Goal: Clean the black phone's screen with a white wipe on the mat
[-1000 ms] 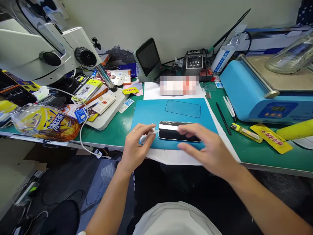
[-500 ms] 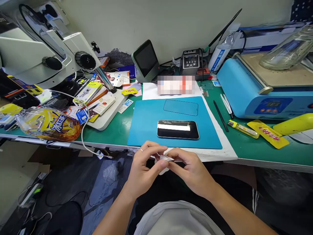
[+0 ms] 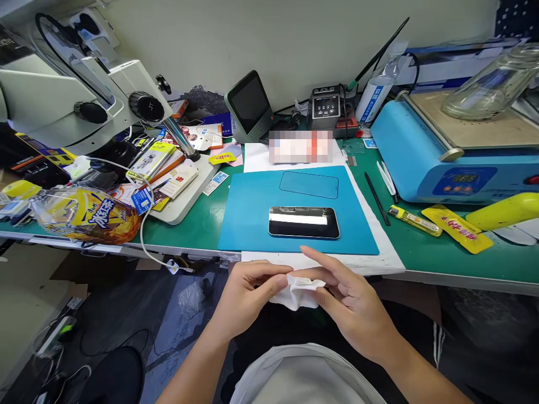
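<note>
Between both hands, just in front of the table edge, is a crumpled white wipe [image 3: 298,294]. My left hand [image 3: 248,292] pinches its left side between thumb and fingers. My right hand [image 3: 347,300] grips the right side with thumb and bent fingers, its index finger raised. Beyond the hands a smartphone [image 3: 304,223] lies screen up on a blue mat [image 3: 248,219], a bright reflection across its dark glass. Behind the phone a clear screen protector [image 3: 309,185] with a thin dark outline rests flat on the mat.
A microscope [image 3: 126,95] and a bottle of tea [image 3: 86,216] stand left. Right of the mat are a black stick tool [image 3: 377,199], tweezers [image 3: 387,180], a yellow tube [image 3: 415,220] and a blue heating machine [image 3: 421,151] bearing a glass jar [image 3: 488,90]. A small display [image 3: 249,106] stands behind.
The wipe has been spread wider between my hands. My right hand has shifted right and lifted its index finger; my left hand has dropped slightly. Phone and protector lie as before.
</note>
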The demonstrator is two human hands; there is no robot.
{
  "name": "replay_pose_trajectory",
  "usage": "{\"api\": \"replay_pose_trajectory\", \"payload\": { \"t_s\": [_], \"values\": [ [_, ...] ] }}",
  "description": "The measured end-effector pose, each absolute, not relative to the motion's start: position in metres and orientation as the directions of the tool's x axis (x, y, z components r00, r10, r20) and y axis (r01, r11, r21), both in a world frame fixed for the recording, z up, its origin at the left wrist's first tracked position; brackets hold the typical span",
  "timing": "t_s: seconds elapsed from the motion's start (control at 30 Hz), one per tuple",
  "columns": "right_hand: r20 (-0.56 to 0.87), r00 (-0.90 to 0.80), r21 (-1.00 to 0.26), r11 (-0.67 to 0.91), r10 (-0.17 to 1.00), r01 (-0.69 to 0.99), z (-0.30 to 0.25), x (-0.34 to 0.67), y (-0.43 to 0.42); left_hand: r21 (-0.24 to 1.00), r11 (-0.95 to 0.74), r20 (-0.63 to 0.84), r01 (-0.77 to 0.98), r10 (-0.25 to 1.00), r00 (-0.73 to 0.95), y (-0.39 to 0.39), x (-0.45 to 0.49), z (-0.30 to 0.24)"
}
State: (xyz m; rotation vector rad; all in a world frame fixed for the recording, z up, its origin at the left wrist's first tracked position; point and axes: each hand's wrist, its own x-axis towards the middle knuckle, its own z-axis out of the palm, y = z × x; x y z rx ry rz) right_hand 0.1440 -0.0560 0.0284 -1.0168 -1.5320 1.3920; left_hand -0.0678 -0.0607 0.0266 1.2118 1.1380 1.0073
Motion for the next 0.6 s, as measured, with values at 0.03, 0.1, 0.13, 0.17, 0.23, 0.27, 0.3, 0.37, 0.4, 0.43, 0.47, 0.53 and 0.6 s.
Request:
{"api": "replay_pose_trajectory", "payload": {
  "t_s": [0.03, 0.1, 0.13, 0.17, 0.23, 0.27, 0.3, 0.37, 0.4, 0.43, 0.47, 0.53, 0.6],
  "values": [
    [0.061, -0.324, -0.995, 0.084, 0.944, 0.055, 0.028, 0.144, -0.057, 0.992, 0.125, -0.123, -0.002, 0.98, 0.157, -0.061, -0.067, 0.026],
    [0.087, -0.278, -0.99, 0.113, 0.957, 0.079, 0.026, 0.144, -0.06, 0.99, 0.14, -0.136, -0.017, 0.981, 0.139, -0.061, -0.067, 0.025],
    [0.097, -0.253, -0.989, 0.123, 0.963, 0.088, 0.026, 0.144, -0.06, 0.991, 0.132, -0.129, -0.014, 0.984, 0.121, -0.062, -0.067, 0.025],
    [0.106, -0.228, -0.987, 0.13, 0.968, 0.095, 0.026, 0.144, -0.06, 0.994, 0.113, -0.112, -0.006, 0.989, 0.096, -0.062, -0.068, 0.025],
    [0.123, -0.184, -0.983, 0.146, 0.975, 0.116, 0.025, 0.144, -0.057, 0.998, 0.062, -0.063, 0.019, 0.997, 0.035, -0.061, -0.069, 0.025],
    [0.134, -0.169, -0.979, 0.157, 0.977, 0.132, 0.024, 0.143, -0.054, 0.999, 0.037, -0.037, 0.038, 0.999, 0.002, -0.06, -0.071, 0.026],
    [0.148, -0.151, -0.973, 0.171, 0.977, 0.155, 0.023, 0.142, -0.05, 0.998, 0.014, -0.012, 0.065, 0.999, -0.03, -0.057, -0.072, 0.026],
    [0.186, -0.117, -0.955, 0.208, 0.976, 0.213, 0.02, 0.137, -0.04, 0.988, -0.04, 0.056, 0.151, 0.993, -0.103, -0.045, -0.077, 0.027],
    [0.208, -0.099, -0.943, 0.227, 0.973, 0.244, 0.019, 0.134, -0.035, 0.975, -0.068, 0.1, 0.212, 0.985, -0.14, -0.036, -0.079, 0.027],
    [0.229, -0.092, -0.931, 0.246, 0.969, 0.27, 0.017, 0.131, -0.03, 0.954, -0.094, 0.146, 0.286, 0.975, -0.169, -0.025, -0.082, 0.028],
    [0.251, -0.091, -0.919, 0.267, 0.964, 0.289, 0.016, 0.128, -0.025, 0.924, -0.115, 0.193, 0.365, 0.963, -0.185, -0.014, -0.085, 0.028],
    [0.283, -0.113, -0.894, 0.305, 0.952, 0.327, 0.014, 0.126, -0.02, 0.83, -0.11, 0.212, 0.547, 0.969, -0.127, 0.008, -0.091, 0.029],
    [0.313, -0.123, -0.863, 0.336, 0.942, 0.378, 0.013, 0.131, -0.019, 0.68, -0.138, 0.26, 0.72, 0.964, -0.061, 0.022, -0.095, 0.03]
  ]
}}
